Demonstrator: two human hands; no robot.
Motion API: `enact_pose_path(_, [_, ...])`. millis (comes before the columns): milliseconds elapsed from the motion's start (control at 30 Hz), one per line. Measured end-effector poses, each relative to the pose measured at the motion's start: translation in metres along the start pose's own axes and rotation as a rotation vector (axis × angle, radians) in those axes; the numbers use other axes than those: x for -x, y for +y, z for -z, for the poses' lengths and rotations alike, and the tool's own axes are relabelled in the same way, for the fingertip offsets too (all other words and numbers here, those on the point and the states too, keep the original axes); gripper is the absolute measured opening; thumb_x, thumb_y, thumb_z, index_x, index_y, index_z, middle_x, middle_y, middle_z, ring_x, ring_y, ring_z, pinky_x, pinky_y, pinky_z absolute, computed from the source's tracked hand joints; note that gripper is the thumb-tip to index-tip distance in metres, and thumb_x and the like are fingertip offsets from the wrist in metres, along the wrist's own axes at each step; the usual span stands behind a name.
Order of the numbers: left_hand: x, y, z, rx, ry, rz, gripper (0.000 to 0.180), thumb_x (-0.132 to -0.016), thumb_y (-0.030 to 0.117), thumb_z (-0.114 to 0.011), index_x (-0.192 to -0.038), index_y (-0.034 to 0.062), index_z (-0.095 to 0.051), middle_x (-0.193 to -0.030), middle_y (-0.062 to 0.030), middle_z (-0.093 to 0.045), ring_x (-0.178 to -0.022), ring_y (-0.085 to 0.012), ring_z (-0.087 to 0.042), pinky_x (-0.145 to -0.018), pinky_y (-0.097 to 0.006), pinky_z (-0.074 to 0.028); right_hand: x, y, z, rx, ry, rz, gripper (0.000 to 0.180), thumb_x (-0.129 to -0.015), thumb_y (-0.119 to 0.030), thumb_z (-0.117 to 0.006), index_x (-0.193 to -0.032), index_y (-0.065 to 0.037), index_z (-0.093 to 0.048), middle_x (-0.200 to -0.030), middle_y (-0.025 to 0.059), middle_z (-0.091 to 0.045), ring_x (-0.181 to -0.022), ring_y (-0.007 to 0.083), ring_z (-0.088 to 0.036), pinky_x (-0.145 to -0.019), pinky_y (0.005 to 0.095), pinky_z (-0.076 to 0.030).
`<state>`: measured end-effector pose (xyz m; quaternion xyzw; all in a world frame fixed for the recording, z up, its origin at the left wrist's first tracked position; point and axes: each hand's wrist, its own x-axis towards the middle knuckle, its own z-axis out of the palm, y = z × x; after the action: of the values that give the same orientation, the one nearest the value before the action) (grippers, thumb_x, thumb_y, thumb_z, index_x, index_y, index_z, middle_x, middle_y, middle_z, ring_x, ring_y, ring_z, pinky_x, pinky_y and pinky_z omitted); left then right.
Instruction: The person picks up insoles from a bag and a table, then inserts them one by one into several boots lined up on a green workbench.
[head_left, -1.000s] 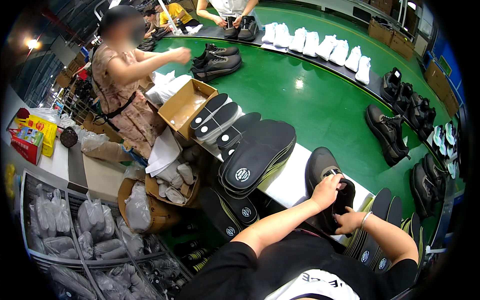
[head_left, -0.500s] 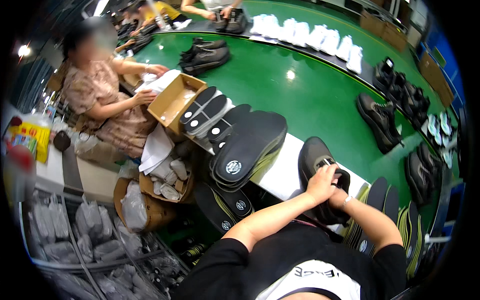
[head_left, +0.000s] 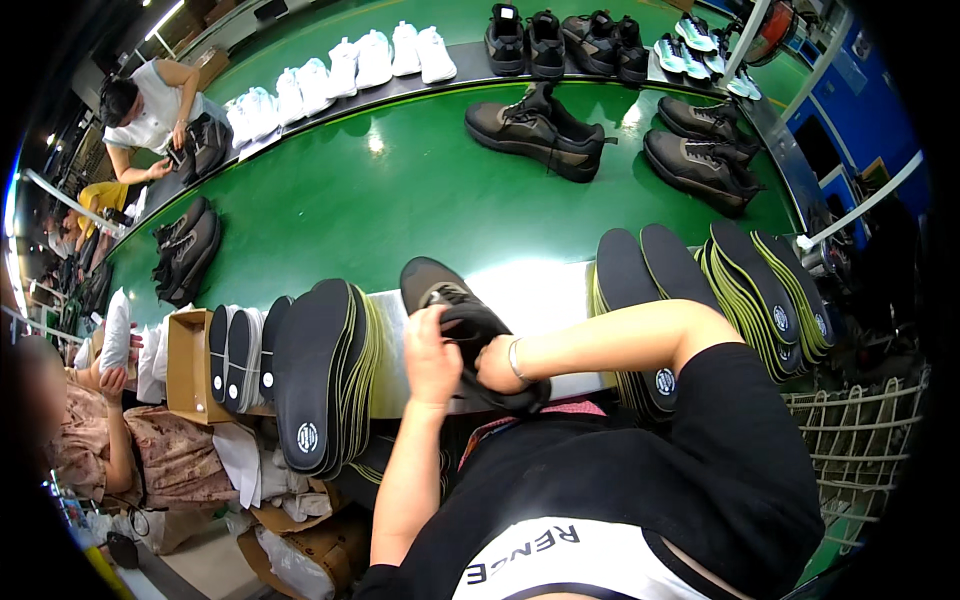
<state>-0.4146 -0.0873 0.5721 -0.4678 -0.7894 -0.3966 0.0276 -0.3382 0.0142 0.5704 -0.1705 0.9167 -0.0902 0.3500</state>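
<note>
A dark brown and black sneaker point(head_left: 448, 287) rests in front of me on the white strip at the bench's near edge, its toe pointing away and to the left. My left hand point(head_left: 432, 355) is closed at the shoe's tongue and laces. Reaching in from the right, my right hand point(head_left: 497, 365) is at the shoe's opening, its fingers mostly hidden inside the dark collar. A tall stack of black and yellow-green insoles point(head_left: 325, 375) stands to the left of the shoe. More insole stacks point(head_left: 640, 290) lie to the right.
A green conveyor belt point(head_left: 400, 195) runs beyond, with a brown sneaker point(head_left: 535, 130) and a pair point(head_left: 700, 155) on it. White shoes point(head_left: 375, 60) line the far ledge. A co-worker point(head_left: 110, 440) sits at left beside an open cardboard box point(head_left: 195, 365).
My view has swung to the right. My hands, which overlapped on the shoe, are now apart, left at the tongue and right in the opening. The co-worker at left now holds up a white wrapped item.
</note>
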Motion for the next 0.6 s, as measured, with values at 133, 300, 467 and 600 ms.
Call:
enact_pose_path(133, [-0.020,-0.020,0.016,0.065,-0.018,0.020,0.039,-0.056,-0.009,-0.041,-0.092,0.0036,-0.051,-0.095,-0.0149,-0.052,-0.094,-0.0315,-0.048,-0.085,-0.037,-0.037,0.047,0.045,0.049,-0.586,0.517,0.343,0.025,-0.078,-0.022,-0.051,-0.091,-0.002,-0.059,-0.084,0.0144,-0.060,-0.083,0.0249,-0.057,-0.072,0.0345,-0.045])
enact_pose_path(300, [-0.012,-0.035,0.036,-0.020,0.057,0.130,0.037,-0.054,-0.013,-0.037,-0.085,0.0019,-0.051,-0.095,-0.0148,-0.051,-0.093,-0.0316,-0.048,-0.085,-0.036,-0.036,0.078,0.160,0.045,-0.348,1.018,-0.257,0.029,-0.072,-0.023,-0.054,-0.095,-0.007,-0.058,-0.092,0.0150,-0.058,-0.086,0.0289,-0.056,-0.074,0.0370,-0.045])
enact_pose_path(467, [0.014,0.012,0.040,-0.415,0.324,0.120,0.053,-0.060,0.000,-0.048,-0.112,0.0018,-0.039,-0.115,-0.0189,-0.035,-0.110,-0.0349,-0.032,-0.092,-0.046,-0.024,0.108,0.276,0.001,-0.062,0.942,-1.130,0.042,-0.068,-0.011,-0.051,-0.109,-0.006,-0.043,-0.120,0.0101,-0.042,-0.115,0.0273,-0.036,-0.081,0.0418,-0.042])
enact_pose_path(600, [0.058,0.037,0.018,-0.386,-0.031,0.045,0.052,-0.062,0.021,-0.063,-0.108,0.0050,-0.044,-0.110,-0.0138,-0.040,-0.101,-0.0290,-0.039,-0.087,-0.043,-0.028,0.110,0.314,-0.027,0.063,0.775,-1.168,0.045,-0.071,-0.011,-0.051,-0.115,-0.008,-0.041,-0.125,0.0092,-0.037,-0.122,0.0261,-0.027,-0.092,0.0431,-0.031])
